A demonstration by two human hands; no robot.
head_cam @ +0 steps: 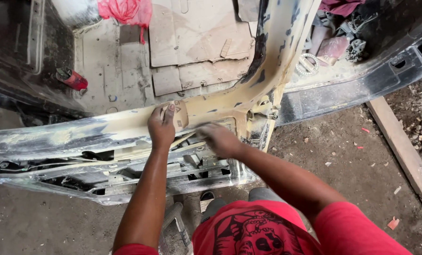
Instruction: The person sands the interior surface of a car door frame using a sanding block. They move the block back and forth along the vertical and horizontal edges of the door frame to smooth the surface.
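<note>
A car door (pixel 55 137) stands open below me, its top sill and frame covered in yellowish filler and dust. My left hand (pixel 161 127) presses a tan piece of sandpaper (pixel 180 114) flat against the sill. My right hand (pixel 219 138) lies just to the right of it, blurred, on the sill's inner edge above the door's open cavity; whether it holds anything I cannot tell. The door pillar (pixel 275 56) rises up and to the right from the sill, patched in yellow and black.
Inside the car, flattened cardboard (pixel 197 42) covers the floor, with a red cloth (pixel 126 10) and a red can (pixel 72 78) near it. Metal parts (pixel 336 42) lie in the right footwell. A wooden plank (pixel 402 151) lies on the dirt floor at right.
</note>
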